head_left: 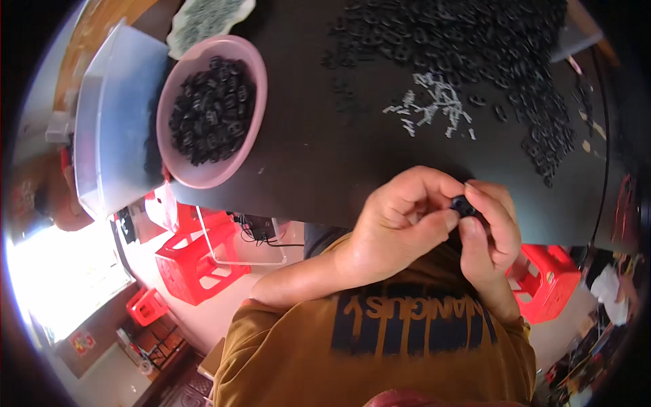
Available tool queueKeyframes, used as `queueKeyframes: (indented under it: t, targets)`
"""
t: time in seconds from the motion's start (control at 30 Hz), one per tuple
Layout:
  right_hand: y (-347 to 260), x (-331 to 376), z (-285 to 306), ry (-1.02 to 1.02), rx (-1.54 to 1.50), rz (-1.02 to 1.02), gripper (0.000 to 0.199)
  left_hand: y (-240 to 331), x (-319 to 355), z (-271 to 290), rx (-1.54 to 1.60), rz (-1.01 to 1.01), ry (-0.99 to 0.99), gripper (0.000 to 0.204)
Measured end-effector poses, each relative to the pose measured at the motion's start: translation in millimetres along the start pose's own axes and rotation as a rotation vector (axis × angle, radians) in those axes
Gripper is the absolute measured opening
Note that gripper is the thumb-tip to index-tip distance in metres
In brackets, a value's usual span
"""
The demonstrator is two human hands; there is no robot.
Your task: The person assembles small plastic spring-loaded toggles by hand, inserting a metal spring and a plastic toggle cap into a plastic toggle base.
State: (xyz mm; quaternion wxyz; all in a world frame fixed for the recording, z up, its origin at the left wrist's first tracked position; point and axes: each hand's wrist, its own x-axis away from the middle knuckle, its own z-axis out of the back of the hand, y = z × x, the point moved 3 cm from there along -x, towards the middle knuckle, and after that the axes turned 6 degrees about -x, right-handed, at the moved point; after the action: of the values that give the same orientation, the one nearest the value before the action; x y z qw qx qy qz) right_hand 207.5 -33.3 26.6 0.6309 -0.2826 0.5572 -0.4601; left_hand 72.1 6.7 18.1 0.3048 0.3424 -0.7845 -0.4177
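Note:
A small black plastic piece (463, 205) with round holes is pinched between my two hands, just over the table's near edge. My left hand (407, 220) grips it with thumb and forefinger from the left. From the other side, the fingertips of my right hand (494, 224) close on the same piece. Beyond my hands, small silvery screws (441, 105) lie loose on the dark table (305, 163). A large heap of similar black pieces (461, 34) spreads over the far right of the table.
At the left, a pink bowl (260, 102) holds many black pieces, beside a clear plastic bin (102, 129). Behind the bowl sits an open bag (207, 24) of small grey bits. Red stools (196, 264) stand on the floor. A dark cable (605, 149) runs along the right.

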Motion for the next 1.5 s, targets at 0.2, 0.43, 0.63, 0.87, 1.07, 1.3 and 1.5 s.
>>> queueKeyframes:
  t: [0.2,0.43,0.63,0.87,1.07,1.3,1.5]
  targets:
    - [8,8,-5,0.058,-0.282,-0.213,0.024,2,5,4,-0.176,-0.107,0.081,0.045]
    - [1,5,-13,0.105,-0.273,-0.197,0.022,25,12,26,0.051,-0.154,0.249,0.052]
    - [-2,-6,-17,-0.007,-0.119,-0.195,0.023,87,19,113,0.619,-0.579,0.427,0.047]
    - [0,-7,-24,-0.056,-0.020,-0.042,0.028,77,14,112,0.598,-0.517,0.138,0.042]
    - [4,-7,-23,-0.068,-0.022,0.019,0.027,56,14,79,-1.007,-0.440,0.592,0.019]
    - [5,-10,-27,-0.079,0.025,0.077,0.024,57,-10,73,-1.571,-0.524,0.399,0.020]
    - [6,-9,-27,-0.049,0.022,0.088,0.026,52,-1,76,-1.617,-0.512,0.371,0.020]
